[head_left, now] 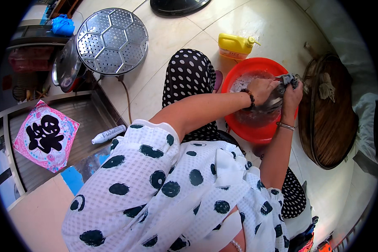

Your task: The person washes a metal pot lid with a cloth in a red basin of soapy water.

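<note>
A red basin [259, 133] with sudsy water stands on the floor in front of me. Over it, my right hand [292, 97], a silver bangle at the wrist, is closed around a wet grey cloth [287, 80]. My left hand [263, 91], with a dark beaded bracelet, reaches across the basin and has its fingers closed at the near side of the same cloth. Part of the cloth hangs into the water between the hands. Some fingertips are hidden in its folds.
Behind the basin stands a yellow jug [234, 46] with a pump top. A brown wooden board [326, 122] lies to the right, a rag [326, 87] on it. Far left are a perforated metal steamer tray [112, 42], a white tube [108, 134] and a pink paper decoration [46, 136].
</note>
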### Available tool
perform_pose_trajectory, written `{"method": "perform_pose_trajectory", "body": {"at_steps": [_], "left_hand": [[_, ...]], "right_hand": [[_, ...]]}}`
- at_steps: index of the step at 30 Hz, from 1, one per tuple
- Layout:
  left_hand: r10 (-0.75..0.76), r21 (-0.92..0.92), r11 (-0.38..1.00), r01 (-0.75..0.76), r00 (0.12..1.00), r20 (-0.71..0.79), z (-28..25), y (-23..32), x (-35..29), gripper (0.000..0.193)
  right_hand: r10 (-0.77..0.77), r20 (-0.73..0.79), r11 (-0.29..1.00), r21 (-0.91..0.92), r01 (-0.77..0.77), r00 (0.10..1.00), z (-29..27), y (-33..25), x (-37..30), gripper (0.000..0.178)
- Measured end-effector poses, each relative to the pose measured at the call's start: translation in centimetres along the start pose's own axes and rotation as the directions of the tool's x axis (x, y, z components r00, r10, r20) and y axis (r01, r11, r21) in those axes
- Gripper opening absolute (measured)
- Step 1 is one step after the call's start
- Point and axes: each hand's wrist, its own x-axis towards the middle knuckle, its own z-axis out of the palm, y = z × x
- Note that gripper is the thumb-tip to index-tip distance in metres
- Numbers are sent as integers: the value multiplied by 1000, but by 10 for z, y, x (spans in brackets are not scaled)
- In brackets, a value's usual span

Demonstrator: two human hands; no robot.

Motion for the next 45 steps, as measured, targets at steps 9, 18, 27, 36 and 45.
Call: {"method": "perform_pose_trajectory", "body": {"at_steps": [9,18,27,36,45], "left_hand": [[84,-30,996,-85,996,-42,2,-8,-13,30],[57,-294,952,-82,994,-95,43,1,-57,38],[25,-209,976,60,923,384,25,-7,-67,43],[18,-367,929,52,983,185,19,-8,-63,52],[-66,-430,899,82,996,51,11,1,-50,57]], "right_hand": [[-140,-63,976,-178,127,988,24,-22,-49,42],[-7,136,994,111,-8,991,-3,16,-36,29],[64,145,993,-103,-49,987,-10,21,31,31],[-175,141,976,-104,190,974,9,-29,-60,38],[-61,214,924,381,-26,975,18,10,-2,38]]}}
